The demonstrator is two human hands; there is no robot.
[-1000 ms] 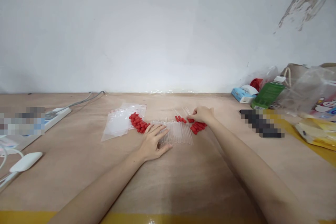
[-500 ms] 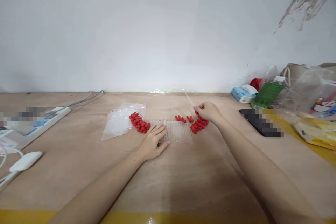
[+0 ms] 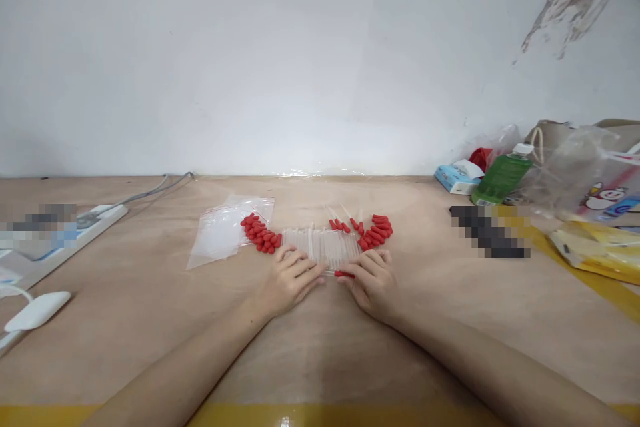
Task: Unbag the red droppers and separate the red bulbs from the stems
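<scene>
A row of thin clear tubes (image 3: 320, 245) lies side by side between two heaps of red rubber-like bulbs, the left heap (image 3: 260, 233) and the right heap (image 3: 376, 232). My left hand (image 3: 296, 278) rests at the near left of the row, thumb and fingertips pinched at the end of a thin pale tube. Facing it, my right hand (image 3: 373, 282) is closed on a red bulb (image 3: 344, 273) that lies in line with that tube. Whether the two are joined is hidden. Several tubes with red bulbs on them (image 3: 340, 225) lie behind the row.
Clear zip bags (image 3: 215, 240) lie on the left, beyond them a white power strip (image 3: 100, 230) with cables. To the right are a dark blurred-out object (image 3: 490, 233), a tissue pack (image 3: 456, 179), a green bottle (image 3: 503, 177) and plastic bags (image 3: 590, 177).
My right hand has come down and left from the right heap, where it held a thin stick pointing up. My left hand, earlier spread flat on the tubes, now pinches at their near edge.
</scene>
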